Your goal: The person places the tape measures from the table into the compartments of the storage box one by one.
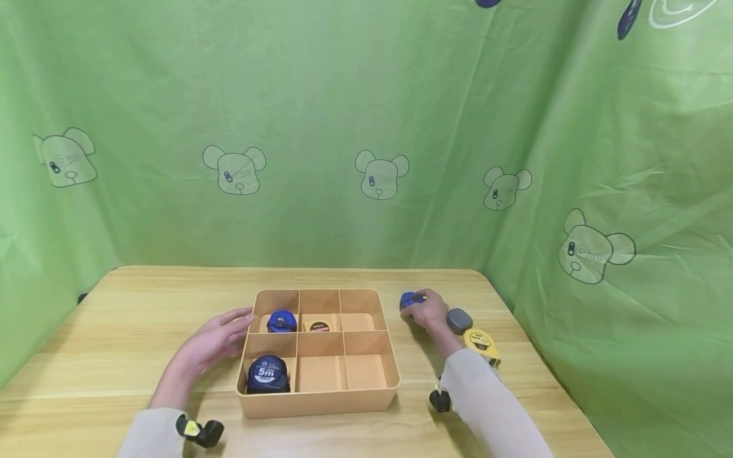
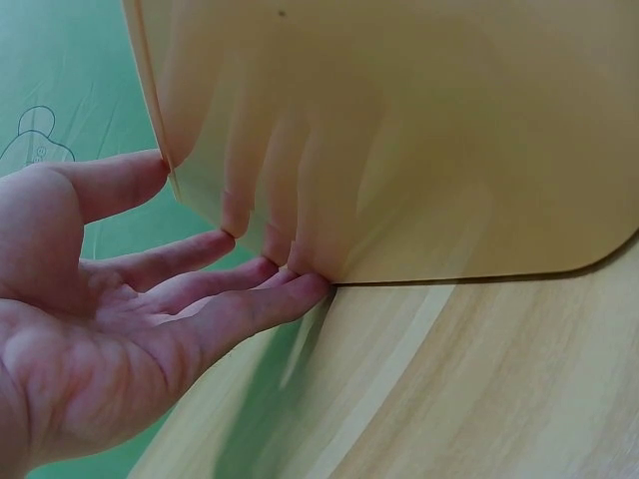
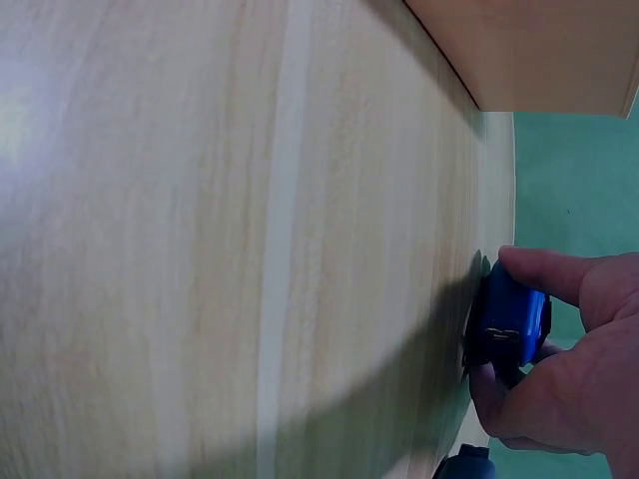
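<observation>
Pale sleeves (image 1: 489, 404) lie nearest, left hand (image 1: 213, 342) loosely touching a divided box (image 1: 321, 405), right hand (image 1: 429, 310) pinching a blue tape measure (image 3: 507, 314).

The head view looks forward and down from farthest off, taking in the table (image 1: 143, 318), box (image 1: 321, 405), left hand (image 1: 214, 341), right hand (image 1: 431, 310) and curtain (image 1: 321, 83). The left wrist view faces the box's outer wall (image 2: 449, 120) close up. The right wrist view, turned sideways, looks across the table toward the curtain. Each wrist view shares its hand and part of the box with the head view.
</observation>
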Demonstrator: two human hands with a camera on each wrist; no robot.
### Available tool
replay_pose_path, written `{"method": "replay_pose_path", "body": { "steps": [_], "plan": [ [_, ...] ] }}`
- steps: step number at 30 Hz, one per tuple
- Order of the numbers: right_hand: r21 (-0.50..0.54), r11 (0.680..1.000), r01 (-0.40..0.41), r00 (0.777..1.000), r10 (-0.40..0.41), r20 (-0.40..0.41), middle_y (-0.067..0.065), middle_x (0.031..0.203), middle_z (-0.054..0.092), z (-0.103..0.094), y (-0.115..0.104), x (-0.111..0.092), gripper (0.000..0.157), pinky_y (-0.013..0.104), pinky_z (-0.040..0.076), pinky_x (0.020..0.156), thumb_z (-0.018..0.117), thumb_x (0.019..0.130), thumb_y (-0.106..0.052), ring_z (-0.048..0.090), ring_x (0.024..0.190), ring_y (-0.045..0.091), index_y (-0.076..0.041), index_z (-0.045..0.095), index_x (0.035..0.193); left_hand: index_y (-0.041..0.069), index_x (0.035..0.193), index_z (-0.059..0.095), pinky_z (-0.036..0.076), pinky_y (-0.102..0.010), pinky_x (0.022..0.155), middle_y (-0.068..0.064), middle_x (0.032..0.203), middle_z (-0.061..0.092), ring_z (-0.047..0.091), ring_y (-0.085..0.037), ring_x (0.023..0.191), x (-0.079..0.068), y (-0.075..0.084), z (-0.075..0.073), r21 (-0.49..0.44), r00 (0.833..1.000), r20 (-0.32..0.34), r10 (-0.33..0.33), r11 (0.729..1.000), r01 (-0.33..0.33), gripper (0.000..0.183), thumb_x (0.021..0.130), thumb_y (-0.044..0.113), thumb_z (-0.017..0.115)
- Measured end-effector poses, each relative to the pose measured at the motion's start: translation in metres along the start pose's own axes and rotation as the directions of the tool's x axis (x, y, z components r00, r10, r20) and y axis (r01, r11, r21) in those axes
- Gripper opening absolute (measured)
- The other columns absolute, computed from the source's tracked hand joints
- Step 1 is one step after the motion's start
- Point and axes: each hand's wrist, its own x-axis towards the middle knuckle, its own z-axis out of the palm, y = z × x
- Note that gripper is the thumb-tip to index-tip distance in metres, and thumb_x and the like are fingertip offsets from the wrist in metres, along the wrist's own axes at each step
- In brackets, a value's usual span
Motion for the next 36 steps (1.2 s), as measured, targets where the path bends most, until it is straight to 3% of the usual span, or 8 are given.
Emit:
{"method": "replay_pose_path", "body": {
  "steps": [7,11,13,16,36],
  "plan": [
    [0.023,1.000,-0.001,1.000,0.001,0.003,0.030,0.138,0.057,-0.002,-0.003,-0.002,0.070,0.053,0.047,0.108,0.084,0.078,-0.021,0.051,0.127,0.048,-0.004,0.055,0.139,-0.006,0.159,0.013,0.034,-0.061,0.118,-0.033,0.159,0.030,0.033,-0.050,0.146,0.000,0.000,0.000,-0.002,1.000,0.006,0.003,1.000,-0.003,0.070,0.109,0.030,0.046],
    [0.042,0.999,-0.011,1.000,0.011,0.008,0.030,0.137,0.057,-0.003,-0.005,-0.002,0.072,0.040,0.060,0.085,0.085,0.077,-0.020,0.055,0.120,0.045,-0.005,0.055,0.141,-0.006,0.159,0.013,0.034,-0.061,0.118,-0.033,0.159,0.029,0.032,-0.050,0.146,0.000,-0.001,-0.001,-0.002,1.000,0.008,0.003,1.000,-0.003,0.071,0.109,0.031,0.046],
    [0.046,0.999,-0.008,1.000,0.008,0.008,0.031,0.137,0.057,-0.005,-0.006,-0.003,0.072,0.033,0.060,0.070,0.085,0.078,-0.020,0.056,0.118,0.045,-0.005,0.054,0.141,-0.006,0.159,0.013,0.035,-0.060,0.118,-0.033,0.159,0.030,0.033,-0.050,0.146,0.001,-0.001,0.000,-0.003,1.000,0.003,0.001,1.000,-0.001,0.070,0.109,0.031,0.046],
    [0.050,0.999,-0.003,1.000,0.003,0.008,0.031,0.136,0.057,-0.007,-0.006,-0.003,0.072,0.028,0.059,0.063,0.085,0.078,-0.019,0.055,0.118,0.046,-0.004,0.054,0.141,-0.005,0.159,0.014,0.035,-0.059,0.118,-0.032,0.159,0.030,0.034,-0.049,0.146,0.002,-0.001,0.000,0.000,1.000,-0.001,-0.002,1.000,0.002,0.069,0.109,0.030,0.046],
    [0.060,0.998,0.024,0.999,-0.026,0.028,0.028,0.139,0.055,-0.022,-0.012,-0.012,0.067,0.038,0.064,0.071,0.082,0.080,-0.018,0.047,0.126,0.047,-0.007,0.055,0.141,-0.006,0.159,0.014,0.035,-0.061,0.118,-0.033,0.158,0.031,0.034,-0.050,0.145,0.000,0.001,0.001,0.000,1.000,0.006,0.007,1.000,-0.007,0.071,0.108,0.031,0.047]
  ]
}}
